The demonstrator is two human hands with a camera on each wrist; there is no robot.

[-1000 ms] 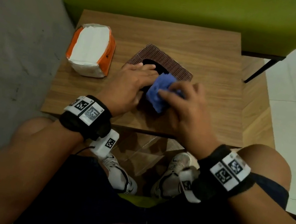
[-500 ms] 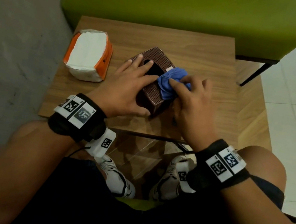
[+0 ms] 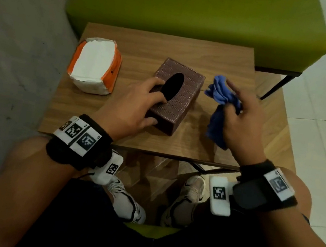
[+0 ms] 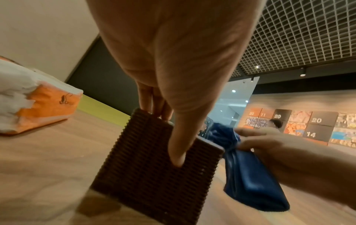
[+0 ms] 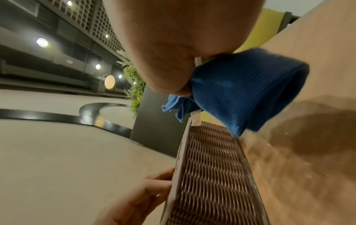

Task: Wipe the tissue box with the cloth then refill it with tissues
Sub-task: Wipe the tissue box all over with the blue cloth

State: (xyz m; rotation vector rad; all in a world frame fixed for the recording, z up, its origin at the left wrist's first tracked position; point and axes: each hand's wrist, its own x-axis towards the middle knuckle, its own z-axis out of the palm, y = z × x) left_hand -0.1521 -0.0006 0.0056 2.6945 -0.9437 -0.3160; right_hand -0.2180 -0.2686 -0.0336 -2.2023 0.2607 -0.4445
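Left hand point(image 3: 133, 101) grips the tissue box point(image 3: 179, 102) mid-desk, fingers hooked into its oval slot, thumb on the near end. Right hand point(image 3: 241, 118), just right of it, clutches the bunched blue cloth point(image 3: 221, 94), clear of the box. Box: brown, woven, judged rigid, light, grippy; hold by slot or ends. Cloth limp.

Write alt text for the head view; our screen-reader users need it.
A person's left hand grips a brown woven tissue box on a wooden table, fingers in its oval opening, while the right hand holds a crumpled blue cloth beside it. An opened orange tissue pack lies farther left.
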